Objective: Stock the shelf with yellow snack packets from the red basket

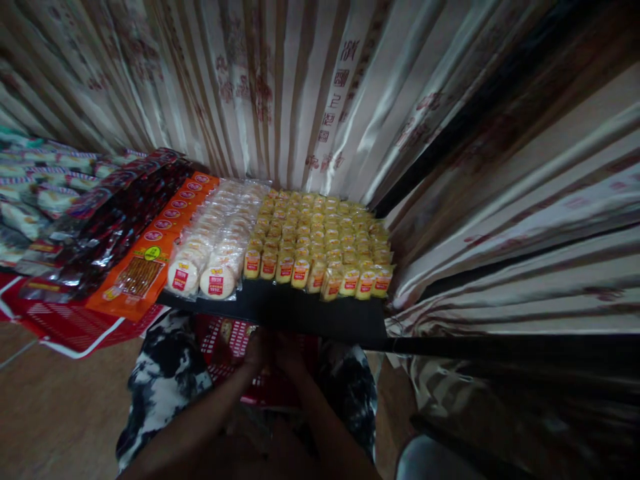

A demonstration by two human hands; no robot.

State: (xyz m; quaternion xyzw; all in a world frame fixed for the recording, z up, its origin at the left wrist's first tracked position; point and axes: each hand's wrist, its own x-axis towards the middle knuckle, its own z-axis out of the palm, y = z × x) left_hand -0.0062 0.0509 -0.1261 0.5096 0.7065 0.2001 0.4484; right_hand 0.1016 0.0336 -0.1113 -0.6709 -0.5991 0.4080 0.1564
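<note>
My left hand (256, 352) and my right hand (287, 353) are close together in the shade below the shelf edge, down over a red plastic basket (267, 395) between my knees. Their fingers are too dark to make out, so I cannot tell what they hold. A small wrapped item (226, 331) lies in the basket, left of my left hand. Just above the hands, on the black shelf (300, 310), stand rows of small yellow wrapped snack packets (320, 247) with red labels. Left of them are two rows of round white rice crackers (216, 281) in clear wrappers.
An orange snack bag (150, 257) overhangs the shelf edge, beside dark shiny packs (125, 213) and white-and-blue packets (57, 180). Another red basket (95, 330) with a white handle stands at left. Pleated printed curtains (280, 87) hang behind and to the right.
</note>
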